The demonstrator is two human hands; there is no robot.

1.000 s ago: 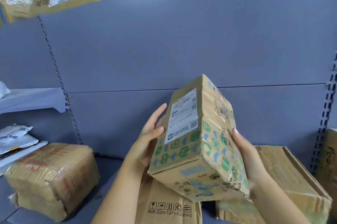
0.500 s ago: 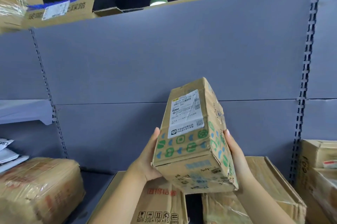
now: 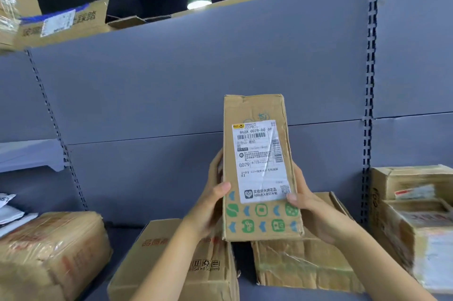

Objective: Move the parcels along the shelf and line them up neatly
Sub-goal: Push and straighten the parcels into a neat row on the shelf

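I hold a tall cardboard parcel [image 3: 257, 109] upright in the air, its white shipping label and green and blue icons facing me. My left hand [image 3: 210, 205] grips its left side with the thumb on the front. My right hand [image 3: 311, 210] grips the right side, thumb on the label's lower corner. Below it on the grey shelf [image 3: 117, 244] lie a box with red print [image 3: 166, 259] and a taped box [image 3: 304, 264] side by side.
A plastic-wrapped brown parcel [image 3: 49, 251] sits at the left, white mail bags [image 3: 9, 212] behind it. Stacked boxes [image 3: 416, 215] fill the bay to the right past a slotted upright [image 3: 367, 104]. More cartons [image 3: 61, 21] rest on top of the shelving.
The parcel turned from tilted to upright with its label squarely toward me. My thumbs came round onto its front. The view shifted right and up.
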